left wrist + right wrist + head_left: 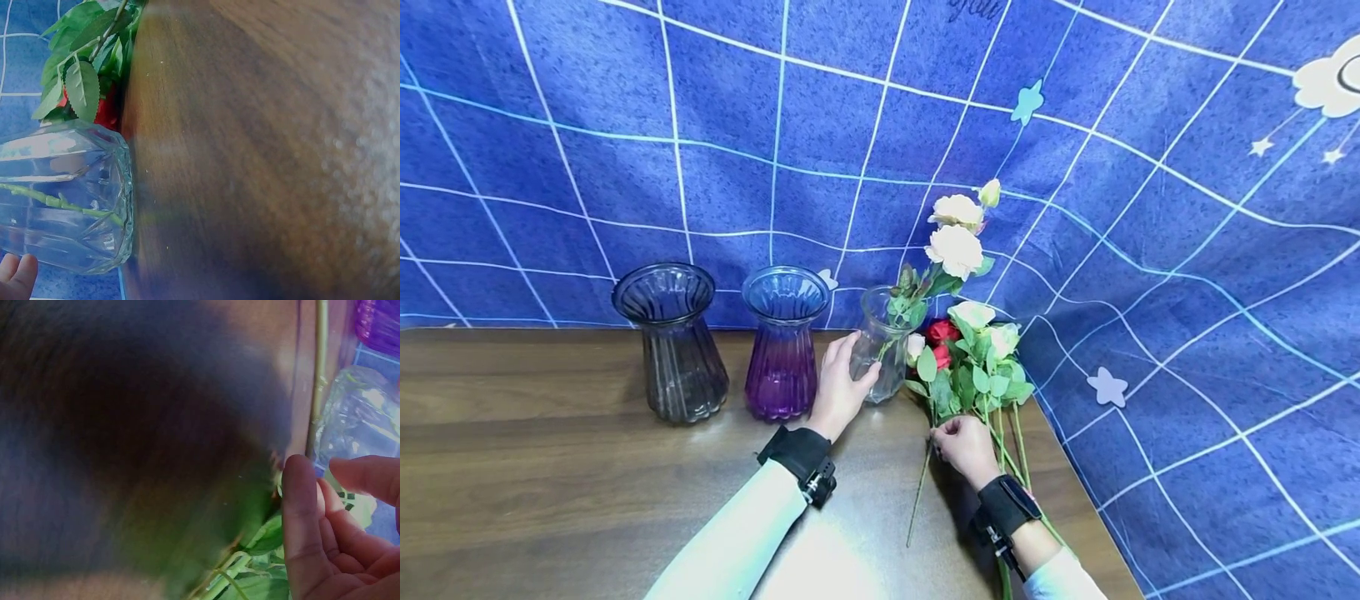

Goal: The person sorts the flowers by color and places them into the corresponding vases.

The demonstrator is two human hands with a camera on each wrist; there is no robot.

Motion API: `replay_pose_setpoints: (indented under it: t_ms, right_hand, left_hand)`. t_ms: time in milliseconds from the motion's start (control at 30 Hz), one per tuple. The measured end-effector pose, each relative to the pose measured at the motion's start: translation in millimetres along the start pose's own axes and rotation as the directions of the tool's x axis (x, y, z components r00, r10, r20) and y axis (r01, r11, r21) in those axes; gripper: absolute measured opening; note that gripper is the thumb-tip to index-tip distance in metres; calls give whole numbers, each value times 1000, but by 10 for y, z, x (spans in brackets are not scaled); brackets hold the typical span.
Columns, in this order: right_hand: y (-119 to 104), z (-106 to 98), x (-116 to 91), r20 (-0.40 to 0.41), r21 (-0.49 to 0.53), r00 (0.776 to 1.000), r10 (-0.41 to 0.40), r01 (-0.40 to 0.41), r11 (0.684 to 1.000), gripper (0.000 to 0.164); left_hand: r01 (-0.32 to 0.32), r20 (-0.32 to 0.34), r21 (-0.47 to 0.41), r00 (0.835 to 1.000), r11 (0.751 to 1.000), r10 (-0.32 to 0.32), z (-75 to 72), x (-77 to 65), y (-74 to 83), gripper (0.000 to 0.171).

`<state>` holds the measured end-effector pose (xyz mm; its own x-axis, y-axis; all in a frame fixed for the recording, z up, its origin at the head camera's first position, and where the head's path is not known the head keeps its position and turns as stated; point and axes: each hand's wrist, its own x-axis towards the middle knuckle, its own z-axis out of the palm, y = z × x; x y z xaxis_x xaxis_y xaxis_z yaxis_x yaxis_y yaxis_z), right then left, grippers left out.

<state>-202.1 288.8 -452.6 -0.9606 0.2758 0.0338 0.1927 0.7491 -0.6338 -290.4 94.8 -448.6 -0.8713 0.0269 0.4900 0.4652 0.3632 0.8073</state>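
My left hand [838,387] holds the clear glass vase [891,379] from its left side, thumb across the front. Two of its fingertips [24,272] show beside the glass in the left wrist view. Out of the vase leans a spray of pale artificial flowers [955,252]; its green stem [56,201] shows through the glass. To the right, my right hand [966,446] pinches a thin flower stem [919,504] between thumb and index finger, its lower end pointing toward me. The stem's upper part runs into leaves by the red roses [942,332].
A bunch of white and red flowers with green leaves [988,379] lies right of the clear vase, stems toward me. Left of it stand a blue-purple glass vase [781,375] and a dark grey one [681,367]. Blue gridded cloth [737,108] hangs behind and right of the wooden table [535,467].
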Motion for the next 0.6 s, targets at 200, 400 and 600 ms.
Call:
replay_pose_setpoints:
  t_ms: [200, 400, 600]
  right_hand:
    - [-7, 17, 23, -24, -84, 999, -33, 31, 996, 23]
    - [2, 59, 57, -30, -117, 998, -46, 42, 992, 22]
    - [20, 104, 85, -23, -81, 1000, -18, 16, 997, 18]
  left_hand:
    - [10, 5, 2, 1000, 1000, -10, 6, -6, -1, 56]
    - [6, 3, 5, 1000, 1000, -6, 0, -11, 8, 56]
    - [20, 14, 5, 1000, 1000, -20, 2, -11, 17, 56]
